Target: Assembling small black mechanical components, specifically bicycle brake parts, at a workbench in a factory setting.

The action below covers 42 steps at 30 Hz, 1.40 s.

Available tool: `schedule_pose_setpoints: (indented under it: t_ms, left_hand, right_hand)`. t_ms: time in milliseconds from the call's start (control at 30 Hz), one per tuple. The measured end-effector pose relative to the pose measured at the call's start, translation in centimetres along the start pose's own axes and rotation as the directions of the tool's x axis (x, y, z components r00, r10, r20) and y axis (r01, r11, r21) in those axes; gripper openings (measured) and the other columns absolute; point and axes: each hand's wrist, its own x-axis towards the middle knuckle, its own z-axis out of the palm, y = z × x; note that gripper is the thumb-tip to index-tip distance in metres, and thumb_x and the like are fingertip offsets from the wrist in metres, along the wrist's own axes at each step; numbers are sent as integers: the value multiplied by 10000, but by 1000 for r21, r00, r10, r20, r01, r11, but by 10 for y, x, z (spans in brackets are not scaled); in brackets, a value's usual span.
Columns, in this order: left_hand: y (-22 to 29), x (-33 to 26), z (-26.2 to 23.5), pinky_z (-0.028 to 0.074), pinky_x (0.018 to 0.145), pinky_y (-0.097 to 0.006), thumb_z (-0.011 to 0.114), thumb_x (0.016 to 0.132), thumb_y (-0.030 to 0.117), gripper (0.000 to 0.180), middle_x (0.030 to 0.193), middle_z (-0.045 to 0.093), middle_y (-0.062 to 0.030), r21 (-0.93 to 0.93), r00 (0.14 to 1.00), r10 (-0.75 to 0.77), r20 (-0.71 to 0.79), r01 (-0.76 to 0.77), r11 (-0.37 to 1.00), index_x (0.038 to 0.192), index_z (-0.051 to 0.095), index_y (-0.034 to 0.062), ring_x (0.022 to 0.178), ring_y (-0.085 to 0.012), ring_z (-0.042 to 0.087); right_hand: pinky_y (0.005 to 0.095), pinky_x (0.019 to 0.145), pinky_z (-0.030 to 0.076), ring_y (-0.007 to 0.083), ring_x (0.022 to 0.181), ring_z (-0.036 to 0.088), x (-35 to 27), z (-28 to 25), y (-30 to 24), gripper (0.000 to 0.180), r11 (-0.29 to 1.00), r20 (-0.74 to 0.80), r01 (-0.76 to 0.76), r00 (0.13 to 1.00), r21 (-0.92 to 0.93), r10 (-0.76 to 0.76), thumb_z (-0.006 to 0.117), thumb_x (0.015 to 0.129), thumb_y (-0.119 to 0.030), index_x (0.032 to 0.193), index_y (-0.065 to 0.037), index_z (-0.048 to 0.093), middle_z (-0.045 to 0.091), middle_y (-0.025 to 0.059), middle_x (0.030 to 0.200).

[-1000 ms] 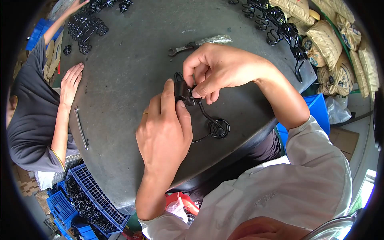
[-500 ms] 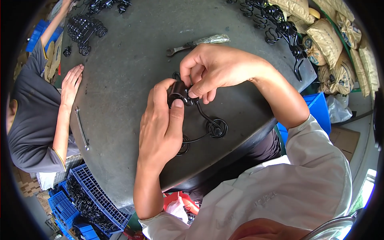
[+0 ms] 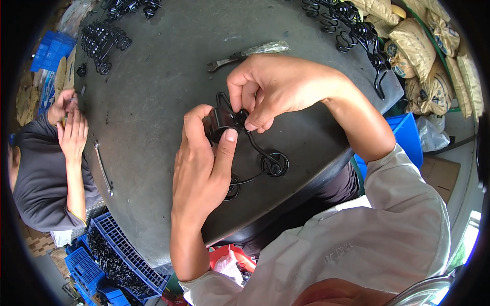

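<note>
Both my hands meet over the middle of a dark grey table [image 3: 168, 92]. My left hand [image 3: 201, 163] pinches a small black clip-like part against the top of a black wire spring piece [image 3: 265, 158], thumb and forefinger closed on it. My right hand [image 3: 275, 86] grips the same joint from above with its fingertips. The wire runs down from the joint to two coiled ends that lie on the table near its front edge. The joint itself is mostly hidden by my fingers.
A wrench [image 3: 224, 62] lies just beyond my right hand, and a metal rod [image 3: 102, 168] near the left edge. Black wire springs [image 3: 102, 41] pile up at the back left and more springs [image 3: 352, 25] at the back right. Another person [image 3: 56, 158] works at left. Blue crates [image 3: 117, 255] stand below.
My left hand shifted its grip, thumb now pressing on the black part. The other person's hands drew back from the table toward their body.
</note>
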Motion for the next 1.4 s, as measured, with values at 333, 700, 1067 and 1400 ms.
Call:
schedule_pose_setpoints:
  t_ms: [333,700,1067,1400]
  left_hand:
    - [-4,2,-2,505,864,-491,598,1050,290,422,1192,609,-235,65,997,74,-16,-72,995,1347,497,8,992,-427,641]
    - [-7,6,-4,530,786,-415,678,1009,276,404,1105,637,-186,1,995,91,-45,-91,996,1309,576,25,924,-327,659]
    - [-10,6,-6,523,766,-393,764,940,198,381,1044,655,-149,-115,998,25,-60,-32,993,1255,639,23,889,-278,644]
    - [2,1,-2,537,771,-438,758,937,208,373,1039,649,-171,76,985,93,-145,-83,994,1253,641,48,895,-346,669]
  right_hand:
    - [273,606,554,146,716,731,-1,2,0,208,1000,-16,-17,1000,7,18,790,828,2,958,48,634,724,100,775]
    - [292,597,586,181,688,739,2,8,-4,158,999,-84,-30,996,-40,27,736,862,-65,890,65,649,716,122,770]
    - [309,649,605,216,750,767,-1,1,2,234,995,5,72,997,-66,-72,777,810,-37,956,99,655,742,175,830]
    - [281,638,578,167,737,746,-4,6,-7,193,1000,-49,-13,999,-23,12,773,835,50,947,54,615,725,110,787]
